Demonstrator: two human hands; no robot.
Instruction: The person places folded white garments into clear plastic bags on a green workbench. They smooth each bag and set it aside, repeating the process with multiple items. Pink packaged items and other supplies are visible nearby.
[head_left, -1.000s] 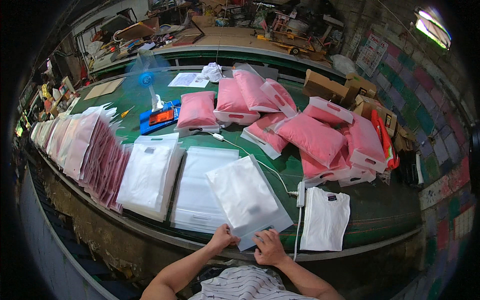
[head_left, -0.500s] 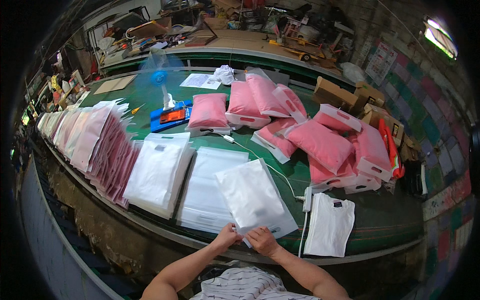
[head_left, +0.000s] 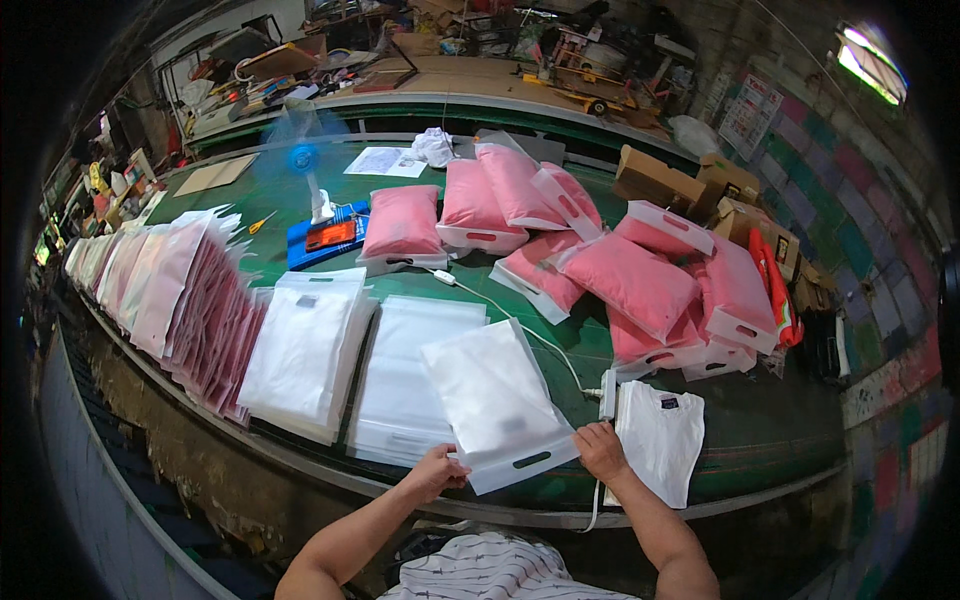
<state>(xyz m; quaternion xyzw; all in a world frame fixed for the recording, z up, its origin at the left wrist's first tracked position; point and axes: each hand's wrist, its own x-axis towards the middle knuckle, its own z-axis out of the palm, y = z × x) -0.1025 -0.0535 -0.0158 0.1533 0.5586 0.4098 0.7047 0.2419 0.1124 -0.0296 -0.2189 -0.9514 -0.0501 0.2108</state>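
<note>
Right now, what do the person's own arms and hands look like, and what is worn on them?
Both forearms are bare, with no sleeves reaching them. The left hand and right hand wear no gloves; no rings, watch or bands can be made out. Below them shows a white garment with thin dark stripes on the body.

One frosted white plastic bag (head_left: 497, 398) with die-cut handle slot lies flat, angled, at the near counter (head_left: 770, 440) edge, overlapping a bag stack (head_left: 410, 390).
</note>
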